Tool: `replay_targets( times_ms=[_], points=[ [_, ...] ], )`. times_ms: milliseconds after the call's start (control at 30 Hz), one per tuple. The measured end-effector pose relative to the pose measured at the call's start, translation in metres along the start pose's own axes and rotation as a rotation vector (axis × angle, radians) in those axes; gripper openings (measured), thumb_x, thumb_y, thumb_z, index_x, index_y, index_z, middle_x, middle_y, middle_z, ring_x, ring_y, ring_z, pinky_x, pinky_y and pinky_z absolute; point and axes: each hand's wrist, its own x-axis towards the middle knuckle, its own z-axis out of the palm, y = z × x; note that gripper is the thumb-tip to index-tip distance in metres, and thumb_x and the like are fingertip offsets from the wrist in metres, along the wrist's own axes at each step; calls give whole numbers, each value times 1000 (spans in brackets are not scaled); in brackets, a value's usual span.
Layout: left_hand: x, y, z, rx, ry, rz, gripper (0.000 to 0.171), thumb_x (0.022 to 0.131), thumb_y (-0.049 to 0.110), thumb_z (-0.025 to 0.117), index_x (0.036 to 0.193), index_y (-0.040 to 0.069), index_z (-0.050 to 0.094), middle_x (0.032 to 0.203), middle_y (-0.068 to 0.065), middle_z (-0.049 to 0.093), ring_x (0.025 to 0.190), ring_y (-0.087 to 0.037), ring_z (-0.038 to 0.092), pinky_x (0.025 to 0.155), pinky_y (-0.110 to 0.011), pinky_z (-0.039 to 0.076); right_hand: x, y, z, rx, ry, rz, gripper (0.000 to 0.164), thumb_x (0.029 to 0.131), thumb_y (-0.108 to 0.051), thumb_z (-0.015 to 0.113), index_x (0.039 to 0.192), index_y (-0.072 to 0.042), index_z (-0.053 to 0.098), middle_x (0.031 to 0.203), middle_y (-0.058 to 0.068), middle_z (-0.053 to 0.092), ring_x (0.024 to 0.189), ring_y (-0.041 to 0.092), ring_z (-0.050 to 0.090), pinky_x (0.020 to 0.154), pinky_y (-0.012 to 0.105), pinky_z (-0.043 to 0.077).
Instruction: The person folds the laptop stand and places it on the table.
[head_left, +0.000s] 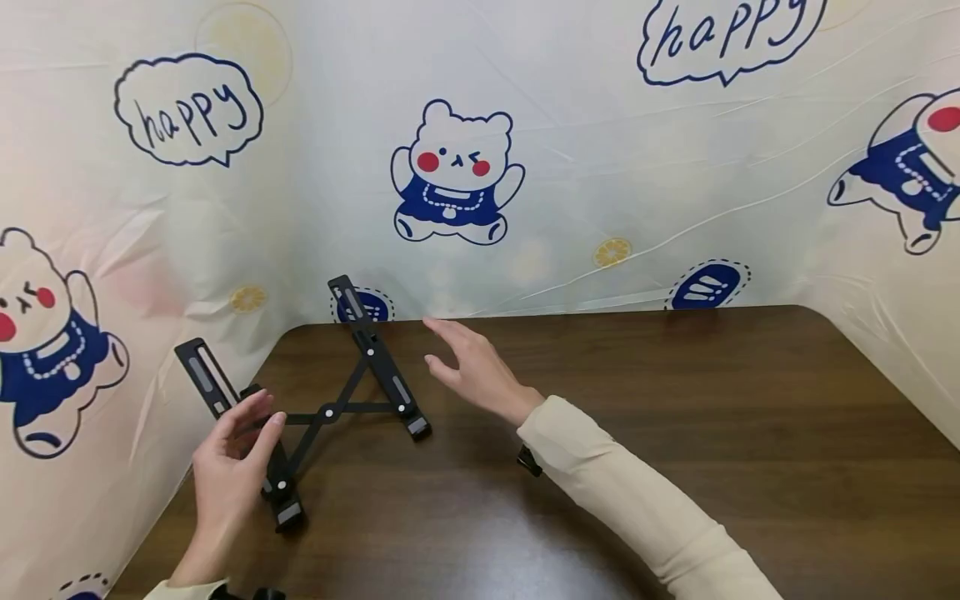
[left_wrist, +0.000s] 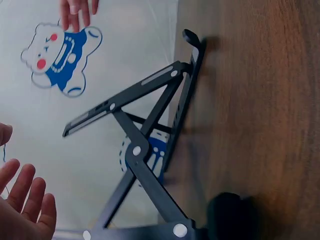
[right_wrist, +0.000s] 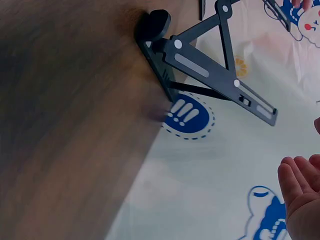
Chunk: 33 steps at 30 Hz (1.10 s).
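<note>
A black folding laptop stand [head_left: 329,413] stands unfolded on the left part of the table, its crossed struts joining two raised side rails with small lipped feet. My left hand [head_left: 228,479] is beside the stand's left rail, overlapping it in the head view, thumb and fingers apart. In the left wrist view its loose fingers [left_wrist: 34,200] have nothing between them. To the right of the right rail, my right hand [head_left: 480,367] hovers with fingers extended and holds nothing. The right wrist view shows it away from the stand's rail [right_wrist: 215,72].
The brown wooden table [head_left: 675,433] has rounded back corners. A pale cloth [head_left: 585,167] printed with cartoon bears and "happy" bubbles hangs behind it and along both sides. Dark wrist gear [head_left: 529,460] sits under the right sleeve.
</note>
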Motion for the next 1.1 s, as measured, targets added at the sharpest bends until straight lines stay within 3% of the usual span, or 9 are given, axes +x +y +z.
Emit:
replay_targets(
  times_ms=[100,167,333,400,600,733,867,1100],
  points=[
    [-3,14,-5,-43,38,-116,38,80,19,67,116,15,58,106,-2,62,91,-9,56,70,-11,41,3,6,5,40,-2,50,46,88,-15,55,131,-5,42,129,10,46,114,18,46,94,28,37],
    [-5,13,-6,-146,72,-203,38,79,17,68,115,10,59,104,-4,62,90,-10,56,70,-11,42,6,11,10,78,-10,99,45,88,-15,55,130,-5,42,127,10,48,111,19,48,91,28,40],
    [-7,-22,-12,-377,169,-368,41,74,16,71,113,7,60,105,-9,61,89,-15,57,65,-15,48,11,20,26,218,-60,244,43,89,-15,54,129,-4,43,125,12,49,108,22,51,88,27,42],
    [-9,-31,-17,-421,206,-443,43,73,17,73,112,7,60,105,-9,60,89,-16,57,63,-16,49,13,21,34,270,-86,303,42,89,-16,53,128,-4,44,124,12,50,107,21,52,87,25,43],
    [-15,-35,-27,-525,295,-618,47,68,19,76,111,6,61,97,-6,59,79,-13,58,56,-19,50,14,18,56,321,-136,418,38,89,-17,53,126,-6,48,121,8,53,106,18,52,86,25,43],
    [-20,-30,-29,-527,303,-695,52,66,19,78,113,6,59,93,-3,56,76,-11,58,55,-19,50,15,17,70,318,-174,448,38,89,-12,53,125,-3,48,121,9,53,107,19,51,86,26,44],
    [-23,-26,-27,-452,251,-762,57,66,23,78,117,10,56,97,0,52,79,-7,57,55,-19,51,17,17,82,307,-174,481,37,88,-8,54,125,-2,48,119,10,54,106,19,52,85,26,44],
    [-25,-24,-25,-357,189,-773,55,69,20,76,118,12,54,97,0,51,76,-4,56,56,-17,50,19,19,95,373,-95,570,29,87,-4,54,116,-4,56,108,9,60,95,17,57,78,25,48]
  ],
)
